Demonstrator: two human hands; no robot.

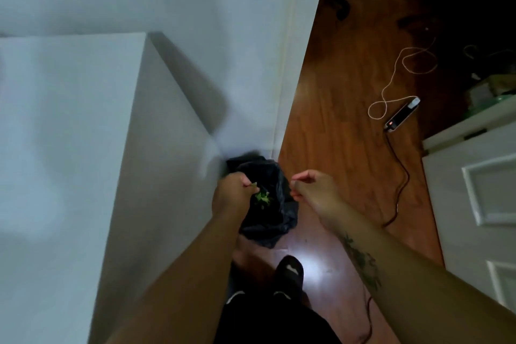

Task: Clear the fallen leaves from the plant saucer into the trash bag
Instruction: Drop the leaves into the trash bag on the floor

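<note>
My left hand point(231, 191) pinches green leaves point(262, 198) in curled fingers low over the trash bag point(275, 220) on the floor, so they drop inside, while my right hand point(312, 188) seems to pinch its rim open; saucer out of view.

trash bag point(275, 220) mouth partly behind left hand point(231, 193), leaves point(262, 199) blurred

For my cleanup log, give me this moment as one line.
left hand pinches leaves over trash bag | right hand at bag rim, grip unclear

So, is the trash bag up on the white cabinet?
No, the trash bag sits on the wooden floor beside the white cabinet.
</note>
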